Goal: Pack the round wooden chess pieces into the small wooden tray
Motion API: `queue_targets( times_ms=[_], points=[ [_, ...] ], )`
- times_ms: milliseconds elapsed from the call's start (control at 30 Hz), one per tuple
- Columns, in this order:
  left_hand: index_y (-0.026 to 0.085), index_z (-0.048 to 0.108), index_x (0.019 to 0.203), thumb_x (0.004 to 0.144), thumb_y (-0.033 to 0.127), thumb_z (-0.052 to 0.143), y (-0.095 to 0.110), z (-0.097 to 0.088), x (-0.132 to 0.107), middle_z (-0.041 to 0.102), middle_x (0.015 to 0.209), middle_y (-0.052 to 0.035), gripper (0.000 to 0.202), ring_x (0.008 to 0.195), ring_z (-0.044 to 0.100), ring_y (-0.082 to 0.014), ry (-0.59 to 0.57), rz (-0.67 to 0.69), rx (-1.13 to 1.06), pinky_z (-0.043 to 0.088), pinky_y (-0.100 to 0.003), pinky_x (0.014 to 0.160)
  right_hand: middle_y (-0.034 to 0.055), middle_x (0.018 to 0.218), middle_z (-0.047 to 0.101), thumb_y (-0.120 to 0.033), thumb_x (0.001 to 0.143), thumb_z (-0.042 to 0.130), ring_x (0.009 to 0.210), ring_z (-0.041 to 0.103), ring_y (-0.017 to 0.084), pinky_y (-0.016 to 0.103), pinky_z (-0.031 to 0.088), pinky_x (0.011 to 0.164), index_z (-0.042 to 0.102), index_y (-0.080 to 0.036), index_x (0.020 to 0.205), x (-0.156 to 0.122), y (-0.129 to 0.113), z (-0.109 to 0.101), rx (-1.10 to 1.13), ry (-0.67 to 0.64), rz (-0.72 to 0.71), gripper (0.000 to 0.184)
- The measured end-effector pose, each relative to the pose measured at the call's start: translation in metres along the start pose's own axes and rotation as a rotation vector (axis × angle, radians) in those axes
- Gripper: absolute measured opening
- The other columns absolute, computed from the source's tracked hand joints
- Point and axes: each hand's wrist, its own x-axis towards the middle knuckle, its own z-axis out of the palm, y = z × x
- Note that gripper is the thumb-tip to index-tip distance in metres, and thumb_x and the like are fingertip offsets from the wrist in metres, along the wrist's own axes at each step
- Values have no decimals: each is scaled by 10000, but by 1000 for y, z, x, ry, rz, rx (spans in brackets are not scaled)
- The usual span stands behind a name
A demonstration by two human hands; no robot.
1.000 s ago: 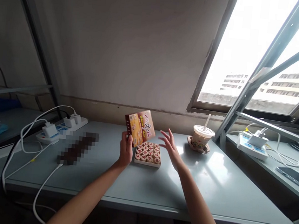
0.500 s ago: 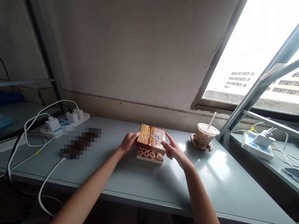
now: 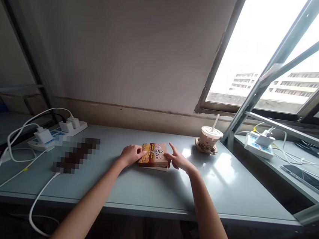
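A cardboard Chinese chess box lid point(image 3: 154, 156), yellow and brown with printed characters, lies over the box tray point(image 3: 160, 169) on the desk. Only a pale strip of the tray shows along the near edge; the chess pieces inside are hidden. My left hand point(image 3: 130, 155) is closed at the lid's left side, thumb on its edge and the other fingers curled. At the right side, my right hand point(image 3: 178, 160) grips the lid's edge with its index finger stretched outward.
A plastic-lidded drink cup point(image 3: 210, 138) with a straw stands in a cardboard holder at the back right. Power strips sit at left point(image 3: 83, 125) and right point(image 3: 259, 146), with white cables. A blurred dark object point(image 3: 77, 156) lies left. A phone point(image 3: 306, 180) rests on the right-hand surface.
The lid has come down over the tray, covering the row of chess pieces that showed before. Both hands have lowered with it. The camera view has shifted slightly right.
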Motion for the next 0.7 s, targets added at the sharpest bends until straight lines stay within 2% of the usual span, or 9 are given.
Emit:
queue_targets(
  times_ms=[200, 333, 533, 633, 700],
  points=[
    [222, 496, 754, 787, 478, 501, -2, 3, 1, 572, 686, 13, 258, 606, 486, -150, -35, 76, -173, 312, -245, 580, -29, 557, 634, -323, 912, 411, 384, 376, 94, 229, 335, 462, -72, -141, 1483, -1, -2, -2, -150, -47, 109, 770],
    [224, 489, 873, 806, 445, 493, -5, 7, 3, 572, 753, 17, 232, 653, 509, -149, -58, 105, -263, 347, -246, 615, -2, 581, 645, -372, 930, 396, 419, 408, 103, 242, 348, 482, -34, -135, 1489, -1, -4, 1, -203, -67, 97, 744],
    [240, 479, 1172, 854, 478, 433, -10, 11, 5, 574, 764, 10, 399, 689, 551, -177, -89, 90, -183, 380, -268, 668, -45, 482, 548, -316, 945, 363, 557, 530, 137, 271, 386, 608, 226, -185, 1471, 2, -2, 2, -316, -127, -66, 559],
    [246, 455, 1273, 850, 516, 439, -11, 12, 6, 644, 874, -32, 502, 794, 600, -216, -118, 56, -176, 407, -286, 712, -51, 468, 522, -277, 943, 368, 549, 527, 140, 289, 398, 644, 209, -189, 1477, 3, -2, 3, -334, -120, -46, 564],
    [243, 437, 1327, 855, 525, 429, -11, 12, 6, 660, 1068, -84, 550, 962, 603, -254, -136, 45, -175, 413, -307, 799, -52, 472, 524, -277, 944, 366, 539, 525, 139, 291, 405, 655, 182, -205, 1483, 5, 0, 4, -322, -113, -33, 574]
  ],
)
